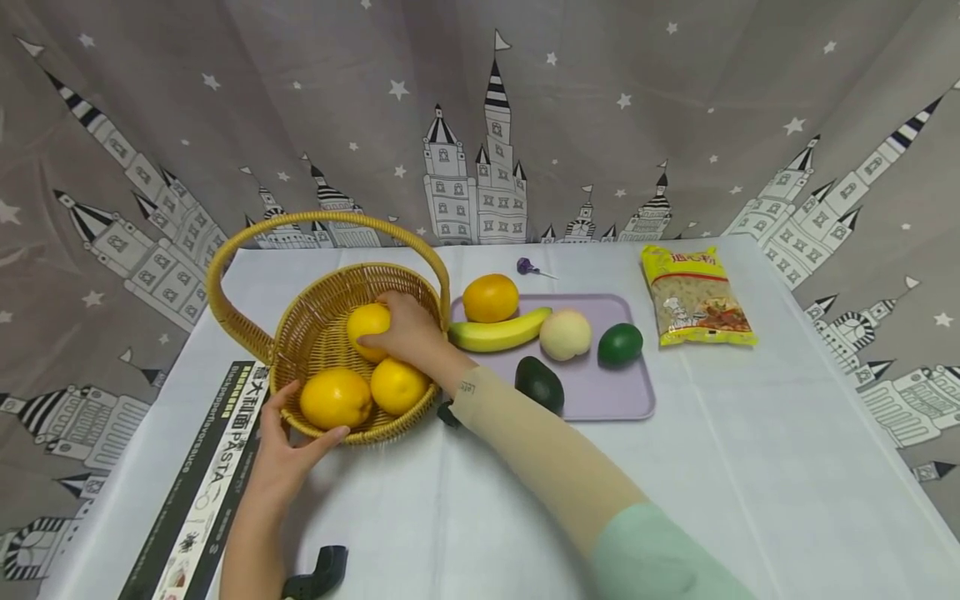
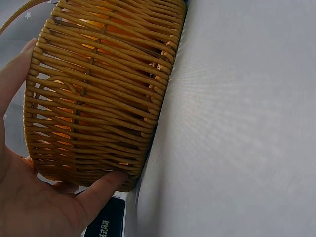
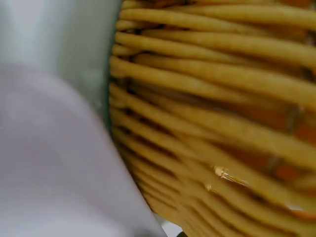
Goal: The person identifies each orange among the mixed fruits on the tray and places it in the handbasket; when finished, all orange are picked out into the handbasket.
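Observation:
A woven wicker basket (image 1: 315,308) with a tall arched handle stands on the left of the table. My left hand (image 1: 288,450) grips its near left side; in the left wrist view the thumb and fingers (image 2: 103,190) spread around the wickerwork (image 2: 98,98). Reaching inside from the right, my right hand (image 1: 411,329) holds a round yellow-orange orange (image 1: 367,331), thumb across its near side. Two more yellow-orange fruits lie nearer me in the basket: an oblong one (image 1: 336,398) and a rounder one (image 1: 399,386). The right wrist view shows only the basket's side (image 3: 222,98) close up, without the hand.
Right of the basket, a lilac tray (image 1: 615,404) bears an oblong yellow-orange fruit (image 1: 491,297), banana (image 1: 498,332), peach (image 1: 566,335), green fruit (image 1: 620,344) and avocado (image 1: 539,384). Behind it lies a purple lollipop (image 1: 527,267); farther right, a yellow food bag (image 1: 697,296). A pasta box (image 1: 202,492) lies left.

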### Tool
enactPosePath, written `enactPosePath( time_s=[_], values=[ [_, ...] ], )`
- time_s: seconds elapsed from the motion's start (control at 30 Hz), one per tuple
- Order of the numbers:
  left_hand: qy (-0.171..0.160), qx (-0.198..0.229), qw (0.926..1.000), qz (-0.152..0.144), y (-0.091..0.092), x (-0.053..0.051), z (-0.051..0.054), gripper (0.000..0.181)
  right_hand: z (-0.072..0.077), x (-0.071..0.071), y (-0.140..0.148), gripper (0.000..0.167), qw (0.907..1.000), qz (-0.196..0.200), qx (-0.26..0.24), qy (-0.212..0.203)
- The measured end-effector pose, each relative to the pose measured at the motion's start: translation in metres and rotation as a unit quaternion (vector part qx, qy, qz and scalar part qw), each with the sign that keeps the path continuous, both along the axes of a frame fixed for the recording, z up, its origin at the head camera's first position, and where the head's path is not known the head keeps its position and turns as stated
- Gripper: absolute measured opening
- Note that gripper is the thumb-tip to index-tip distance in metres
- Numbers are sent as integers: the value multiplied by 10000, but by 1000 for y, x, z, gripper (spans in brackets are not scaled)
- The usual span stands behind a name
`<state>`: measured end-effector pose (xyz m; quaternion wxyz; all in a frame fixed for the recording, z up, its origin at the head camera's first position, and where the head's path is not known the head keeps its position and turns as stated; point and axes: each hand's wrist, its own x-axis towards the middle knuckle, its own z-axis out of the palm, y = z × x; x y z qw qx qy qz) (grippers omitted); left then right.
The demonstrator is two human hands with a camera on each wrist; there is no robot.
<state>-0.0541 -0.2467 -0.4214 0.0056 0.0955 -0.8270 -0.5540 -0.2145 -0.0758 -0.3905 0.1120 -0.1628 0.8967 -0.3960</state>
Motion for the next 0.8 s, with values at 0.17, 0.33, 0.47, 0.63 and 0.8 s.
enactPosePath(
  time_s=[0.17, 0.33, 0.47, 0.63, 0.8],
  values=[
    [4, 29, 10000, -7, 0, -1, 0, 98, 10, 6, 7, 73, 9990, 219, 245, 300],
    [-24, -26, 10000, 11, -2, 0, -1, 99, 22, 14, 16, 74, 9951, 529, 143, 817],
    [-122, 1, 9999, 29, -2, 2, 0, 99, 36, 24, 21, 72, 9907, 664, -176, 1176],
    [-294, 22, 9996, 16, -2, 2, 1, 100, 59, 41, 31, 70, 9850, 684, -532, 1491],
    [-305, 2, 9995, 14, -2, 0, 1, 100, 82, 57, 50, 65, 9738, 812, -1091, 1822]
  ],
)
